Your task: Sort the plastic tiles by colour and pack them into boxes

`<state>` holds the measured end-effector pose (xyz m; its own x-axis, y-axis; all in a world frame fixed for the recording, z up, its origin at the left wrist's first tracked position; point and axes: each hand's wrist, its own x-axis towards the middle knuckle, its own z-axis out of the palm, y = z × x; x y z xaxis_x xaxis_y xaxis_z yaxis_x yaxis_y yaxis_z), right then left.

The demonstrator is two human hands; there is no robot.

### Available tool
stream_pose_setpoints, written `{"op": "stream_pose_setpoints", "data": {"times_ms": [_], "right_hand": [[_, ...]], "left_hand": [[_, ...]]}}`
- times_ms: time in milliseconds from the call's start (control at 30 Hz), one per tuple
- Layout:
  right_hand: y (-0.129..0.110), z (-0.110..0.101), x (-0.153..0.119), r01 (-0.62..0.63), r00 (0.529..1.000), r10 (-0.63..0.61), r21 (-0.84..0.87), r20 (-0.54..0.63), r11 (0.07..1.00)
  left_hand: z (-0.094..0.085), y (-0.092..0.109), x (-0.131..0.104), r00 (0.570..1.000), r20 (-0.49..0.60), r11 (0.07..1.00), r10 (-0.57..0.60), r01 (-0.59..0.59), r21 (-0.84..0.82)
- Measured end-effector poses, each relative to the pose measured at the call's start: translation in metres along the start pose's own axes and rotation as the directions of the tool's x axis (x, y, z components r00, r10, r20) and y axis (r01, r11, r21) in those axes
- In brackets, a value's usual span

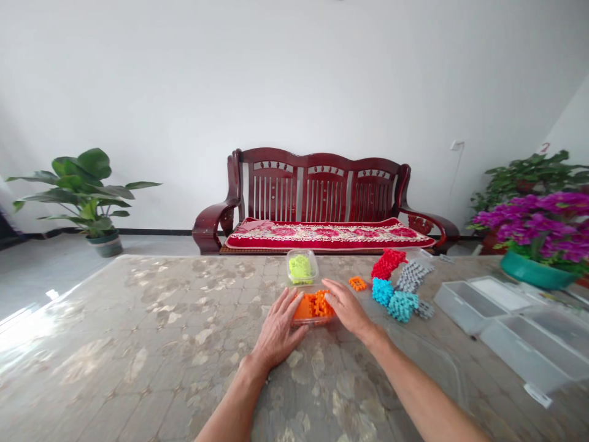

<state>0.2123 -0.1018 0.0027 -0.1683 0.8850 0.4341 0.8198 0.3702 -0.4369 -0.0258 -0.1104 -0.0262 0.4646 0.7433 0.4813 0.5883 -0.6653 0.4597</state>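
A clear plastic container (313, 321) with orange interlocking plastic pieces (321, 302) in it stands on the table in front of me. My left hand (278, 328) grips its left side, fingers along the far edge and thumb at the near corner. On the right side, my right hand (348, 309) rests against the container and the orange pieces, its fingers nearly straight. A flat orange square of joined pieces (358, 283) lies just beyond my right hand. Behind the orange container is another clear container (314, 270) with yellow-green pieces (300, 269).
Right of my hands lie red (388, 264), blue (381, 291), teal (402, 306) and grey (413, 276) joined pieces. Farther right are translucent compartment boxes (529, 347) and a teal flower pot (534, 270). A wooden bench (324, 161) stands beyond the table (151, 344).
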Motion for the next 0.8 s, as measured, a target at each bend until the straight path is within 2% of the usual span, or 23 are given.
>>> {"op": "stream_pose_setpoints", "data": {"times_ms": [100, 167, 233, 300, 433, 567, 700, 800], "right_hand": [[0.023, -0.015, 0.011, -0.173, 0.985, 0.167, -0.208, -0.046, 0.963], [0.035, -0.027, 0.021, -0.241, 0.964, 0.267, -0.437, -0.002, 0.867], [0.043, -0.036, 0.03, -0.238, 0.929, 0.363, -0.626, 0.077, 0.743], [0.049, -0.04, 0.038, -0.215, 0.887, 0.441, -0.721, 0.138, 0.658], [0.058, -0.038, 0.047, -0.227, 0.829, 0.527, -0.749, 0.188, 0.623], [0.059, -0.036, 0.052, -0.263, 0.797, 0.574, -0.748, 0.188, 0.61], [0.052, -0.038, 0.053, -0.257, 0.814, 0.551, -0.737, 0.184, 0.625], [0.04, -0.046, 0.053, -0.237, 0.858, 0.491, -0.728, 0.154, 0.643]], "left_hand": [[0.0, -0.003, 0.001, 0.994, -0.048, 0.989, -0.094, 0.088, -0.122], [0.002, -0.006, 0.002, 0.982, -0.073, 0.966, -0.175, 0.157, -0.207], [0.003, -0.01, 0.002, 0.971, -0.06, 0.934, -0.23, 0.203, -0.295], [0.004, -0.013, 0.002, 0.968, -0.016, 0.895, -0.251, 0.226, -0.385], [0.003, -0.014, 0.002, 0.964, 0.051, 0.825, -0.259, 0.249, -0.508], [0.001, -0.01, 0.002, 0.956, 0.083, 0.815, -0.282, 0.284, -0.504], [-0.002, -0.006, 0.003, 0.962, 0.072, 0.856, -0.264, 0.268, -0.443], [-0.004, -0.004, 0.004, 0.97, 0.055, 0.877, -0.236, 0.237, -0.419]]}}
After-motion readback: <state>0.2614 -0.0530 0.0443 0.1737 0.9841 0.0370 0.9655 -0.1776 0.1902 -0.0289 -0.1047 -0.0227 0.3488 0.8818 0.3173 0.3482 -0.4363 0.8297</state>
